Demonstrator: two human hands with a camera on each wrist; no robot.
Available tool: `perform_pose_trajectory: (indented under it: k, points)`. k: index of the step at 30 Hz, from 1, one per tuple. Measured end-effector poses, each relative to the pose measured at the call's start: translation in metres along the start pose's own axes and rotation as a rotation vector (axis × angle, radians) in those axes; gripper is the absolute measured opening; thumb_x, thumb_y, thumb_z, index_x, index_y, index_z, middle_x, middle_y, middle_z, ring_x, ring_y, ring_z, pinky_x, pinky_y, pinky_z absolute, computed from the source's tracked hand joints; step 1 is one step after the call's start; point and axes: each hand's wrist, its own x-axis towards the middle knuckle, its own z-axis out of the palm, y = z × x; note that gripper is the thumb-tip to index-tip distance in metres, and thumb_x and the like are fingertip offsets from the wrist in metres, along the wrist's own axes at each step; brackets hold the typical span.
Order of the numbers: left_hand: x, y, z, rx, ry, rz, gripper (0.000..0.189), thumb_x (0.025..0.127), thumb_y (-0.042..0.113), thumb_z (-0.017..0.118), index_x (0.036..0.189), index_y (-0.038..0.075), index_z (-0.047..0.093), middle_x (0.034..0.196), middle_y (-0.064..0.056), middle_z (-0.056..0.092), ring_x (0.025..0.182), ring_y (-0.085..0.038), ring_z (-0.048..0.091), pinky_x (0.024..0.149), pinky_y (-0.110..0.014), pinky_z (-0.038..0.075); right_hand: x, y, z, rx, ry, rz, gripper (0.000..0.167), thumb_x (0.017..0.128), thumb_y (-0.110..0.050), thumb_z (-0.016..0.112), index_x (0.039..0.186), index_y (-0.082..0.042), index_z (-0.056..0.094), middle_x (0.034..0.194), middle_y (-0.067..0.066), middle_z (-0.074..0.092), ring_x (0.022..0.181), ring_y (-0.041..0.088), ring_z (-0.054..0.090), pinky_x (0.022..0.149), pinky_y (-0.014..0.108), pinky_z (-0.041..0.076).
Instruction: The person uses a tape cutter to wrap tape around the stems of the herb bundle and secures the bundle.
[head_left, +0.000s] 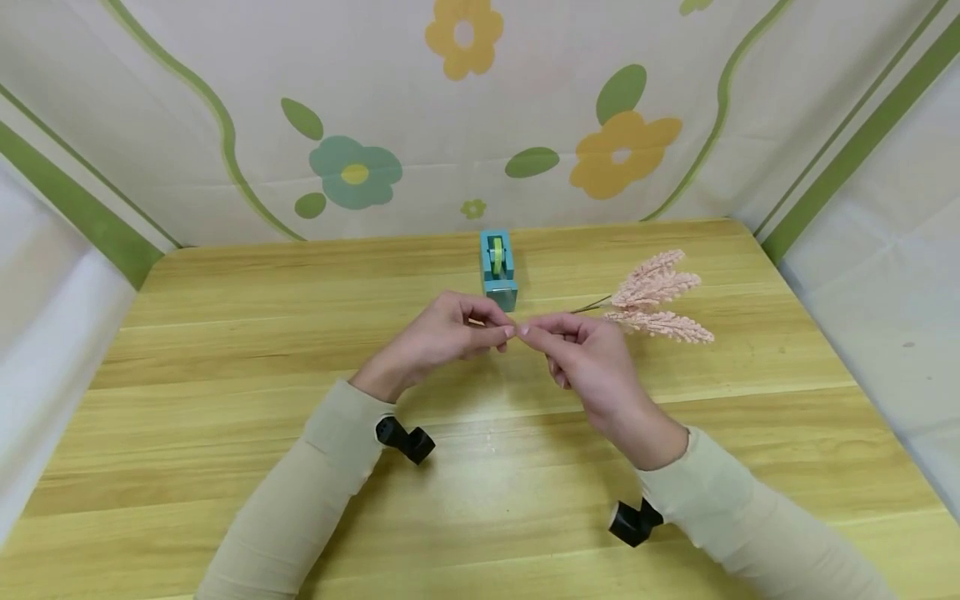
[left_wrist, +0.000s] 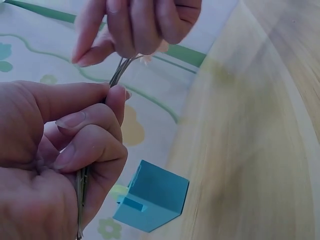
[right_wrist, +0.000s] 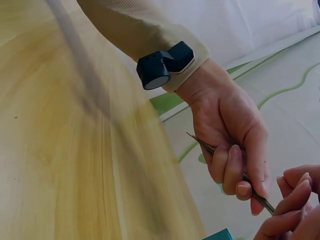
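Note:
My left hand (head_left: 457, 327) grips a bundle of thin dark green stems (right_wrist: 265, 202) between thumb and curled fingers; their lower ends show below the fingers in the left wrist view. These stems belong to pink artificial flower sprays (head_left: 652, 287), whose heads point right beyond my right hand (head_left: 592, 354). The right hand's thumb and forefinger meet close to the left fingertips, beside the stems. In the left wrist view that hand (left_wrist: 140, 22) is above the left one, its other fingers curled in front of the stems. I cannot tell whether anything thin is pinched there.
A teal tape dispenser (head_left: 498, 271) with a yellow-green roll stands just beyond the hands near the table's back edge. The wooden table (head_left: 225, 358) meets a flower-printed cloth (head_left: 465, 125) behind. Black wrist cameras (head_left: 408, 440) stick out from both sleeves.

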Motion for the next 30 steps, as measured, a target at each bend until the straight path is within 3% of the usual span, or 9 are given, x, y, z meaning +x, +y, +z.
perform_pose_trajectory:
  k: [5, 12, 17, 30]
  points:
    - [-0.002, 0.001, 0.001, 0.001, -0.012, -0.021, 0.018, 0.105, 0.017, 0.07, 0.113, 0.006, 0.081, 0.098, -0.007, 0.077, 0.078, -0.015, 0.053, 0.064, -0.026, 0.04, -0.003, 0.006, 0.0, -0.021, 0.01, 0.007, 0.03, 0.099, -0.028, 0.081, 0.114, -0.002, 0.078, 0.065, -0.008, 0.056, 0.056, 0.007, 0.046, 0.052, 0.022, 0.042]
    - [-0.005, 0.0, 0.003, -0.021, -0.03, -0.029, 0.015, 0.105, 0.017, 0.071, 0.109, 0.01, 0.084, 0.094, -0.004, 0.077, 0.066, -0.012, 0.044, 0.062, -0.027, 0.038, -0.009, 0.017, 0.002, -0.015, 0.028, 0.018, 0.032, 0.098, -0.029, 0.082, 0.112, -0.001, 0.08, 0.062, -0.005, 0.058, 0.052, 0.007, 0.047, 0.049, 0.022, 0.043]
    - [-0.006, -0.001, 0.003, -0.024, -0.041, -0.042, 0.016, 0.105, 0.017, 0.07, 0.109, 0.01, 0.083, 0.091, -0.003, 0.075, 0.066, -0.014, 0.043, 0.064, -0.029, 0.038, -0.01, 0.025, 0.004, -0.011, 0.048, 0.023, 0.03, 0.098, -0.028, 0.083, 0.111, -0.001, 0.081, 0.061, -0.006, 0.058, 0.052, 0.007, 0.047, 0.049, 0.023, 0.042]
    - [-0.007, -0.004, 0.003, -0.026, -0.075, -0.062, 0.016, 0.106, 0.015, 0.068, 0.109, 0.008, 0.082, 0.089, -0.006, 0.073, 0.063, -0.016, 0.039, 0.068, -0.031, 0.037, -0.01, 0.035, 0.006, -0.006, 0.066, 0.044, 0.031, 0.097, -0.029, 0.084, 0.111, -0.002, 0.081, 0.072, -0.003, 0.068, 0.055, 0.007, 0.049, 0.051, 0.022, 0.043]
